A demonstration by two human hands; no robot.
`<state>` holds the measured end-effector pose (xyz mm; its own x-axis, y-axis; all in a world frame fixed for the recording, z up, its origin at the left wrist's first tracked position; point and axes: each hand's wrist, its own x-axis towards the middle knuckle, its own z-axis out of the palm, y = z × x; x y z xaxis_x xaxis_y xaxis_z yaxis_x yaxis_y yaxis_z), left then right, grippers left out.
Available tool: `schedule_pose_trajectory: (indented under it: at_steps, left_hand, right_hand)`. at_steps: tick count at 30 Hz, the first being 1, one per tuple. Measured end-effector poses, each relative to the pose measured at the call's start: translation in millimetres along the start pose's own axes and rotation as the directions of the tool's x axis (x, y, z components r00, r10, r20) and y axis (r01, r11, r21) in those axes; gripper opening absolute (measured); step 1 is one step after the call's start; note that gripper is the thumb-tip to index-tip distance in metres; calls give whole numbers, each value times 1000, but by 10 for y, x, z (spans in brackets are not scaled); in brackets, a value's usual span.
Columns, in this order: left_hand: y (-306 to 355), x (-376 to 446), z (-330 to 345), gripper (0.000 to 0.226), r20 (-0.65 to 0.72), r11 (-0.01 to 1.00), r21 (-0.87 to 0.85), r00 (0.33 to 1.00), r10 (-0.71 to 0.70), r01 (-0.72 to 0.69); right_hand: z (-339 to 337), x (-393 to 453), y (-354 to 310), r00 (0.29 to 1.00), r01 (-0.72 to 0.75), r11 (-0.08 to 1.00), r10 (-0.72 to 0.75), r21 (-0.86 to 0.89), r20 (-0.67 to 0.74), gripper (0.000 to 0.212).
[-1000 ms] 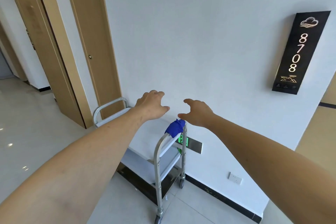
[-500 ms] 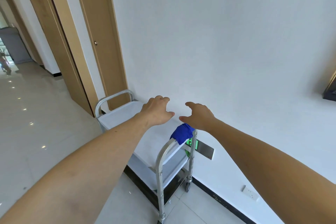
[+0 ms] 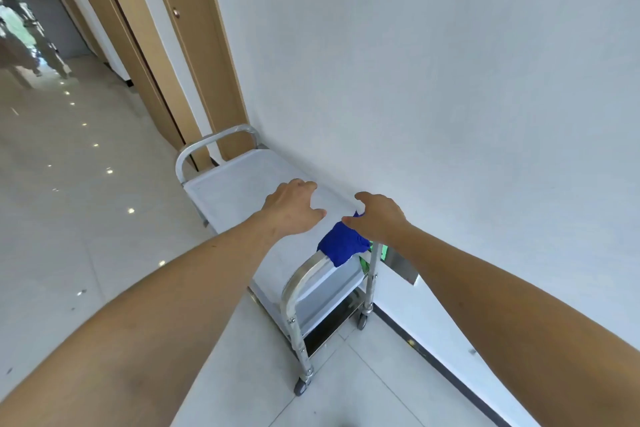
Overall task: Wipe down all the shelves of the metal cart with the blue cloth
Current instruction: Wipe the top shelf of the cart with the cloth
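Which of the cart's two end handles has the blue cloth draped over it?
The near handle, closest to the person, just under the right hand; the blue cloth hangs over its top. The far handle by the door is bare.

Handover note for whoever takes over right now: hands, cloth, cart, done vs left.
Left hand: open, empty, above the top shelf.
Right hand: open, over the blue cloth; contact unclear, no grip visible.
Blue cloth: draped on the near handle of the metal cart, which stands along the wall.
Done: no wiping evident.
Left: take the cloth, wipe every shelf.
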<state>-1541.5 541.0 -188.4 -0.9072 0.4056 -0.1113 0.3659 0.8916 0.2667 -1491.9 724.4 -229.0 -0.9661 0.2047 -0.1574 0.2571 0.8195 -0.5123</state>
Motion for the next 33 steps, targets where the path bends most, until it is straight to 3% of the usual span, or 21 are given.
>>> schedule_pose_trajectory:
  at_steps: [8, 13, 20, 27, 30, 33]
  left_hand:
    - [-228, 325, 426, 68, 115, 998, -36, 992, -51, 55]
    - [-463, 561, 648, 67, 167, 997, -59, 985, -42, 52]
    - [-835, 1082, 862, 67, 242, 995, -84, 968, 69, -50]
    - [-1151, 1635, 998, 65, 329, 976, -109, 919, 217, -191]
    - [-1247, 1748, 1077, 65, 363, 967, -109, 897, 253, -228]
    - [-1287, 1822, 1157, 65, 389, 960, -108, 877, 281, -260]
  right_hand:
    - [432, 310, 143, 993, -79, 997, 81, -26, 86, 47]
    - [688, 517, 131, 981, -154, 986, 161, -65, 105, 50]
    - [1133, 886, -15, 937, -345, 933, 348, -105, 13, 59]
    - [1602, 1172, -163, 820, -572, 811, 567, -125, -77, 70]
    - [1708, 1212, -193, 790, -613, 774, 595, -158, -147, 72]
    - [1759, 1228, -198, 783, -619, 767, 588, -165, -203, 62]
